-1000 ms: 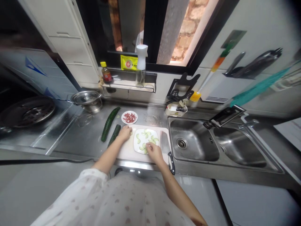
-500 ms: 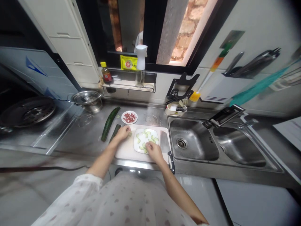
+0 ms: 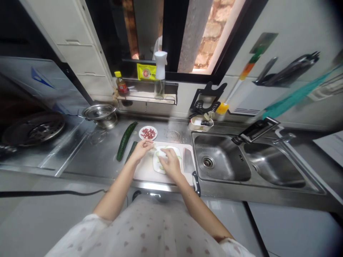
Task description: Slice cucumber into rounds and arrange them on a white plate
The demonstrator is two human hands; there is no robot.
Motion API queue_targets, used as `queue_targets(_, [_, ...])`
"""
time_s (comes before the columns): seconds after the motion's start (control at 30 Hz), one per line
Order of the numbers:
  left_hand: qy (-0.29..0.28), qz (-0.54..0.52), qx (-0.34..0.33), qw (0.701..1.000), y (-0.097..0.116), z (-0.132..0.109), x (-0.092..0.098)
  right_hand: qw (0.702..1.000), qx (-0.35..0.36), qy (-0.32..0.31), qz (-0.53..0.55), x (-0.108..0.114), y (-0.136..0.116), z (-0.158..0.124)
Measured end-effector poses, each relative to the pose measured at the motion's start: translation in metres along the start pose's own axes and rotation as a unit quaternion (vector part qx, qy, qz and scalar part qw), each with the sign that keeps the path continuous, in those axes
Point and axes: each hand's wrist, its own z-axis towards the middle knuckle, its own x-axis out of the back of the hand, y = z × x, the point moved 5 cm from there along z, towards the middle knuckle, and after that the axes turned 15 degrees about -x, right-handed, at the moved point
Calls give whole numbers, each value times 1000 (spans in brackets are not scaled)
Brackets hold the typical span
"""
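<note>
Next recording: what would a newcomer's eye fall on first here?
Both hands are at the middle of the steel counter: the right hand lies over a white plate of cucumber slices, the left hand at its far-left rim, all on a white cutting board. A cleaver lies on the board's right edge beside the sink, and a whole dark cucumber lies left of the board.

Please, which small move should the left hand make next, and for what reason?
Probably lay the slice pinched in the left hand onto the plate, at its far-left edge. The hand hovers beside that edge, other slices lie on the plate, and the right hand covers its middle.
</note>
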Motion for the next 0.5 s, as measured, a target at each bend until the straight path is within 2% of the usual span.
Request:
queue_targets(0.13, [4,-20,-3,1000,19,-5,-9,998,44,34,-5,5,-17,5])
queue_targets(0.27, [4,-24,2,1000,27,-10,-15,996,73,52,-21,8,-26,7])
queue_targets(0.5, [-18,-22,72,997,20,-22,-20,991,105,75,-44,13,-28,5])
